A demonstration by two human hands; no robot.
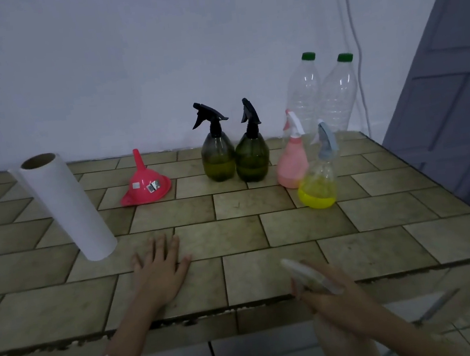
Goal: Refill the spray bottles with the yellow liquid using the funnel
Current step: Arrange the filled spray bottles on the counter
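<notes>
My left hand (160,272) lies flat, fingers spread, on the tiled table (372,252). At the table's front edge my right hand (339,310) grips the neck of a blurred spray bottle with a whitish trigger head (311,278); its pale body hangs below the edge. A pink funnel (146,183) sits upside down, spout up, at the back. Right of it stand two dark green spray bottles (219,162) (252,160) with black triggers and some liquid, then a pink spray bottle (292,164) and a clear one (318,187) holding yellow liquid.
A white paper roll (67,208) stands at the left, leaning in the wide-angle view. Two large clear plastic bottles with green caps (305,94) (338,98) stand against the wall at the back right. A grey door (448,84) is at the right, past the table's edge.
</notes>
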